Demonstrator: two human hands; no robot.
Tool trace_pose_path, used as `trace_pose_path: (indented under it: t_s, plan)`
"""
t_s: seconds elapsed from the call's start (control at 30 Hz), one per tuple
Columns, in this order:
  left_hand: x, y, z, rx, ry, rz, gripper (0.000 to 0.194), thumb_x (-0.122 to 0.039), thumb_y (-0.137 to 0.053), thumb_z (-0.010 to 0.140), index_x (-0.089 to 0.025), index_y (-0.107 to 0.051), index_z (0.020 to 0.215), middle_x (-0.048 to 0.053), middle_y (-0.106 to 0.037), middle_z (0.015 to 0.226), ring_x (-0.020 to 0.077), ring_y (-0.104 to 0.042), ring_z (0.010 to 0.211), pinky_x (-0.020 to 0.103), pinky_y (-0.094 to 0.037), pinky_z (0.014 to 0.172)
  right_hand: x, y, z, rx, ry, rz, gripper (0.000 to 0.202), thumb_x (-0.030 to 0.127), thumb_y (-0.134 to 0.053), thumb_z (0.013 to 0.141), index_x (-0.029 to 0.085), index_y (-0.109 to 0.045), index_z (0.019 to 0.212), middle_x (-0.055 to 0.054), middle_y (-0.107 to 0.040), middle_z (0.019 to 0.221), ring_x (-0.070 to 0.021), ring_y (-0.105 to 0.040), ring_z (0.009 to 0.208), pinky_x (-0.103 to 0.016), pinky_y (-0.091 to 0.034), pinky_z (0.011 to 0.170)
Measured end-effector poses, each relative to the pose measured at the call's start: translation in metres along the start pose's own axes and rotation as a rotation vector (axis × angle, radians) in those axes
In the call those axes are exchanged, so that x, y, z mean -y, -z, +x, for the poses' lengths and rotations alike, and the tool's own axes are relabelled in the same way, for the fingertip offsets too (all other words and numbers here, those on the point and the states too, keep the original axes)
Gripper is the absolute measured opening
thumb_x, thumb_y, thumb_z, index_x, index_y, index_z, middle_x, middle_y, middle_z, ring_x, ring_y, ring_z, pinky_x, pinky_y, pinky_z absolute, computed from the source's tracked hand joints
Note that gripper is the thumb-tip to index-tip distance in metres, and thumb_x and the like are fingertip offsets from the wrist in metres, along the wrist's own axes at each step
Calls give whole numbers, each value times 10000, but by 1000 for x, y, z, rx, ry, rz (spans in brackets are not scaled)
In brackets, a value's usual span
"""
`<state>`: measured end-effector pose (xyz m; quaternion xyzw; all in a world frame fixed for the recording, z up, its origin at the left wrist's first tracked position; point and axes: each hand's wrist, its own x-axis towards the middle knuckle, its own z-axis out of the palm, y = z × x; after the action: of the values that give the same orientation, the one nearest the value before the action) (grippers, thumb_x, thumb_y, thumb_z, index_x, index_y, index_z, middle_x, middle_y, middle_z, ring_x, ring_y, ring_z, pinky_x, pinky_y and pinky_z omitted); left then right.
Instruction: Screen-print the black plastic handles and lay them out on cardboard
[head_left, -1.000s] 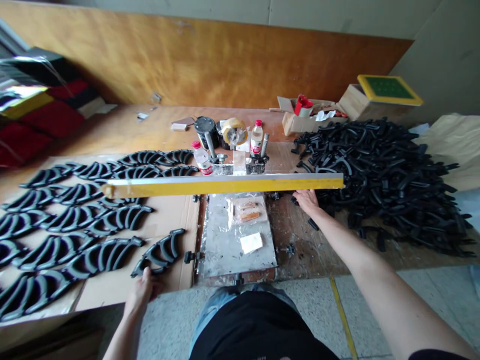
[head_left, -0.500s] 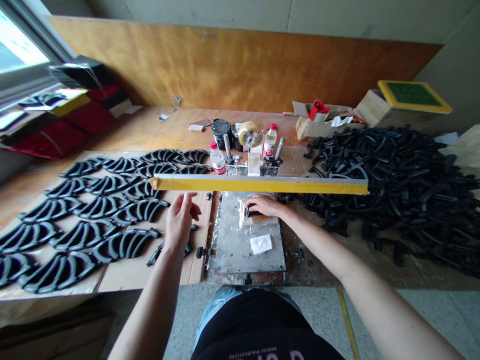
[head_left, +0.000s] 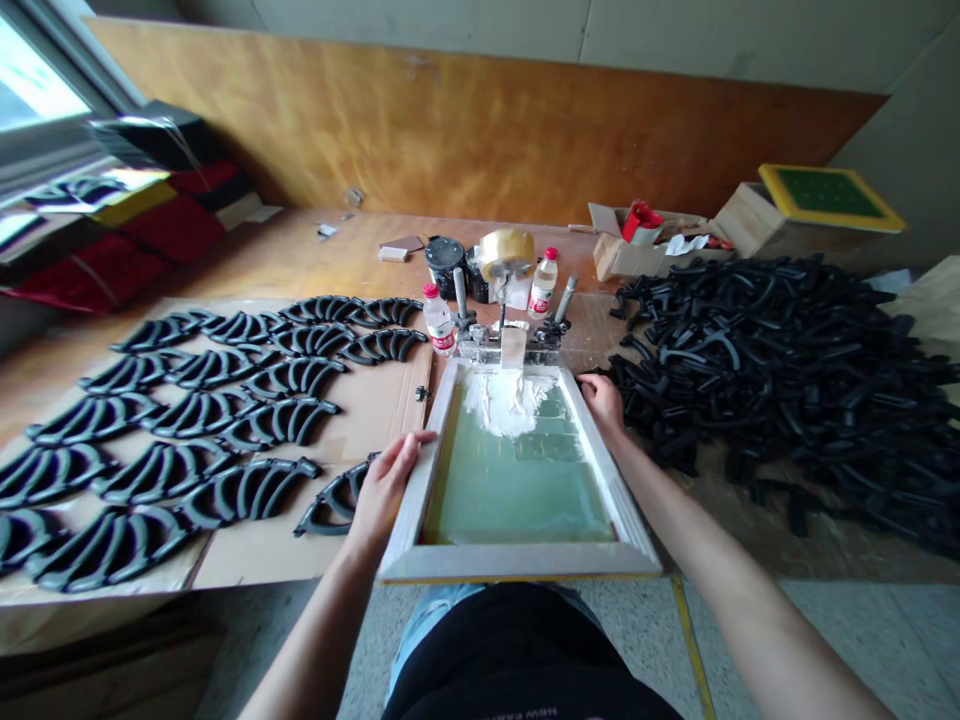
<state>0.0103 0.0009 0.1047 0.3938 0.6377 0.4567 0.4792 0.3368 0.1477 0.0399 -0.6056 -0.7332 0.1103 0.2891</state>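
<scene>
A screen printing frame (head_left: 525, 560) lies flat in front of me, with a metal rim and green mesh. A thick patch of white ink (head_left: 499, 400) covers the mesh's far end. Against the left rail, my left hand (head_left: 386, 485) is closed on the frame's edge, its thumb side over the rail. My right hand (head_left: 602, 400) is just outside the right rail, fingers extended toward it, beside the black pile; nothing is visible in it. The metal base plate and the part on it are hidden under the frame.
Rows of curved black handles (head_left: 259, 490) cover cardboard at left. A large heap of black handles (head_left: 795, 370) spreads at right. Behind the frame are a clamp stand (head_left: 514, 345), two bottles (head_left: 543, 285), black tubs (head_left: 444, 262) and a tape roll (head_left: 504, 252).
The frame has swung down from its raised position to lie flat. My left hand has come onto its left edge. My right hand has left the plate and moved out right.
</scene>
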Motion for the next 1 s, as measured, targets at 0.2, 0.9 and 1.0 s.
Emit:
trace_pose_path:
  t_s: [0.2, 0.9, 1.0]
  plan:
    - [73, -8, 8, 22, 120, 96, 853, -629, -640, 739, -203, -438, 1448, 24, -672, 817, 171, -608, 691, 250, -463, 610, 61, -8, 49, -79, 311, -96, 488, 271, -695, 825, 157, -555, 1278, -143, -552, 1302, -285, -503, 1206, -419, -439, 1002]
    - [77, -9, 11, 40, 146, 87, 777, -601, -619, 775, -171, -484, 1407, 58, -722, 870, 192, -655, 724, 261, -489, 617, 68, -22, -22, 299, 804, -28, 167, 97, -574, 845, 172, -676, 955, -80, -671, 927, -219, -575, 940, -324, -458, 832]
    - [72, -7, 9, 33, 155, 88, 772, -601, -637, 766, -192, -491, 1404, 48, -722, 849, 188, -660, 704, 257, -490, 608, 76, -16, -6, 287, 694, -10, 110, 232, -645, 864, 200, -685, 962, -51, -683, 895, -203, -606, 872, -306, -472, 794]
